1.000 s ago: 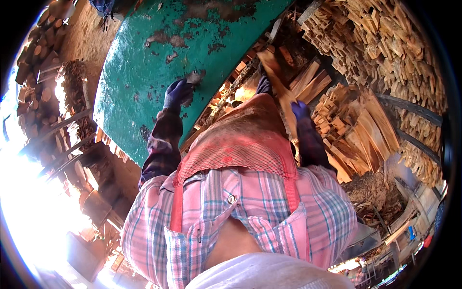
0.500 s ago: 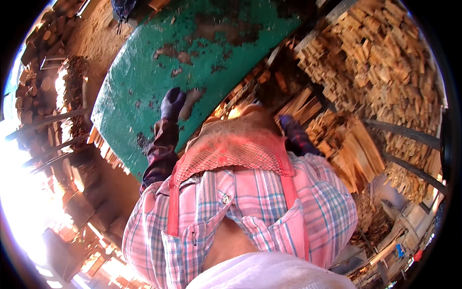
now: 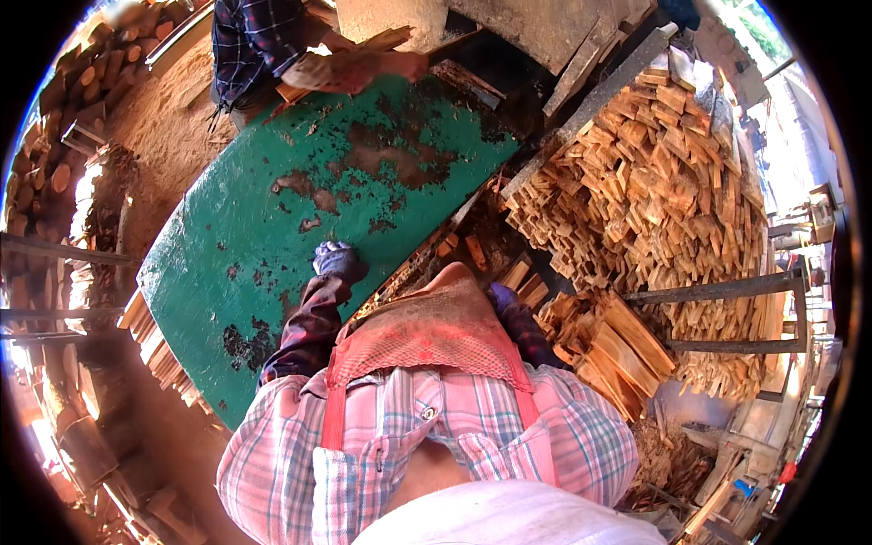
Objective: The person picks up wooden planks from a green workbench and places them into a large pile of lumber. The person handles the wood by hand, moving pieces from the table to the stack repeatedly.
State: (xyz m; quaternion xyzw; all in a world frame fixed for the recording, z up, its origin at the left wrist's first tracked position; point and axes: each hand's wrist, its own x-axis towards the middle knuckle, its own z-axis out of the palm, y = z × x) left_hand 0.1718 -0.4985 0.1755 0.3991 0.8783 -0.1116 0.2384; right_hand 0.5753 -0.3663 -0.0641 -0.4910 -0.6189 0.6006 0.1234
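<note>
My left hand (image 3: 337, 261), in a grey-purple work glove, rests on the green sheet-topped table (image 3: 227, 245) with its fingers curled in. No object shows in it. My right hand (image 3: 500, 296), in a purple glove, is low beside the red mesh-trimmed apron (image 3: 427, 331) and partly covered by it, so its fingers are hidden. Close to that hand are split wood strips (image 3: 525, 283) and a bundle of thin wooden slats (image 3: 622, 350). The green top has worn, brownish bare patches.
Across the table a co-worker in a dark plaid sleeve (image 3: 263, 41) handles rough wood strips (image 3: 386, 41) at its far edge. A tall stack of cut wood (image 3: 645, 173) stands at the right, behind dark rails (image 3: 727, 289). Logs (image 3: 73, 100) are piled at the far left.
The view has shifted, bringing the co-worker's arms and wood strips into sight at the far edge. My left hand's fingers now look more curled. My right hand remains low by the apron.
</note>
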